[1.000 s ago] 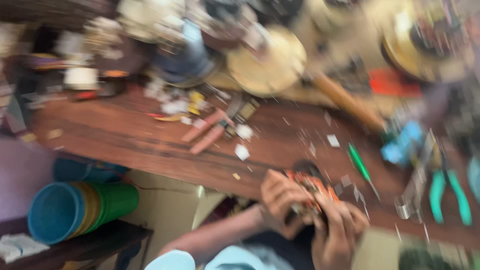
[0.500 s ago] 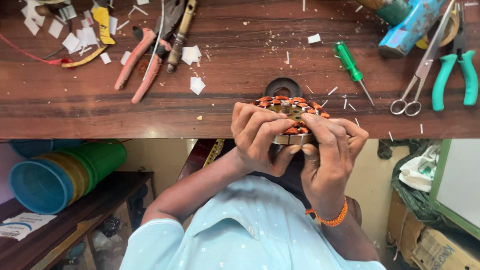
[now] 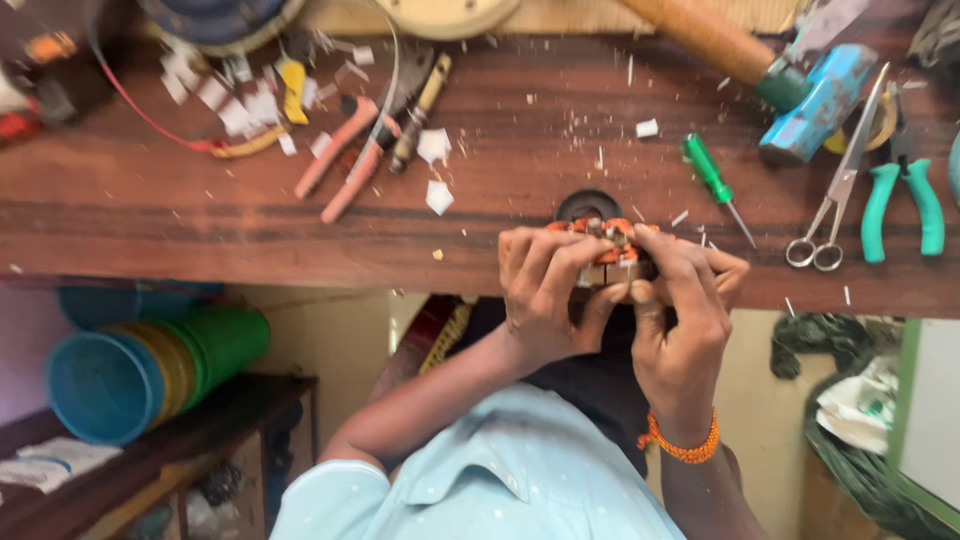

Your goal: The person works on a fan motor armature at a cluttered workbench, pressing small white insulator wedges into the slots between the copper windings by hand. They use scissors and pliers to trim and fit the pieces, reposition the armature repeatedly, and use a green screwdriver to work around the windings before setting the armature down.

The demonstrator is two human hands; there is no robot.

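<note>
A dark wooden table (image 3: 200, 200) runs across the top of the view, littered with white paper scraps and tools. Below its edge a person in a light blue shirt (image 3: 500, 480) shows.

At the table's near edge both hands clench one thing: a small motor stator (image 3: 605, 250) wound with orange-red coils. The left hand (image 3: 545, 295) wraps it from the left, fingers curled over the top and thumb pressed under. The right hand (image 3: 685, 310) grips it from the right, fingertips on the windings; an orange bead bracelet (image 3: 682, 445) circles that wrist. The stator sits between the two hands, just over the table edge. A dark round ring (image 3: 588, 205) lies on the table just behind it.

Right of the hands lie a green screwdriver (image 3: 712, 180), then scissors (image 3: 840, 180), then teal-handled pliers (image 3: 900, 205). Further up, a hammer with a blue head (image 3: 815, 100) and wooden handle lies slantwise. Left of the hands, pink-handled pliers (image 3: 345, 170) lie among the scraps, with a red wire (image 3: 150, 125) curving beyond them.

Under the table at lower left, stacked plastic cups (image 3: 150, 365), blue, yellow and green, lie on their side on a dark shelf (image 3: 150, 470).
</note>
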